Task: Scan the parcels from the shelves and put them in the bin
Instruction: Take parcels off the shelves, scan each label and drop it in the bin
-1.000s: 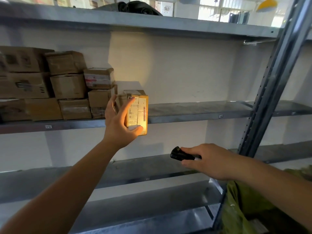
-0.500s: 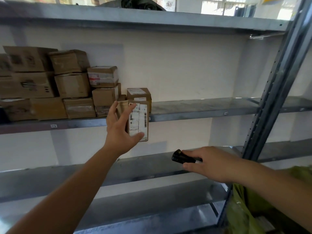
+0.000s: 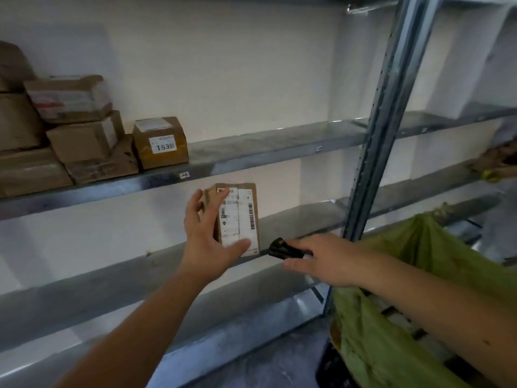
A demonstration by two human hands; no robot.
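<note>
Now the left hand (image 3: 208,242) holds the parcel (image 3: 237,218) lower than half a second ago: it has come down from the level of the middle shelf (image 3: 265,152) and hangs in front of the gap below it, above the lower shelf (image 3: 112,278). The view has swung right and down too, so a green bag (image 3: 414,275) fills far more of the lower right corner. The bright yellow light that lay on the parcel a second ago is gone.

The left hand's fingers (image 3: 221,197) curl over the parcel's top corner and its thumb presses the lower front, gripping it upright. The parcel is a flat brown cardboard box with a white printed label and barcodes facing the camera. The right hand (image 3: 324,259) grips a small black scanner (image 3: 282,249), its rounded matte nose just beside the parcel's lower right corner; whether they touch is unclear.

On the middle shelf a squat cardboard box (image 3: 161,142) carries a white sticker reading 1538, next to a stack of brown boxes (image 3: 81,130) with tape and creased sides. The shelves are dull grey sheet metal, and a perforated steel upright (image 3: 377,130) stands at the right. The bag looks thin, crinkled and plasticky.
</note>
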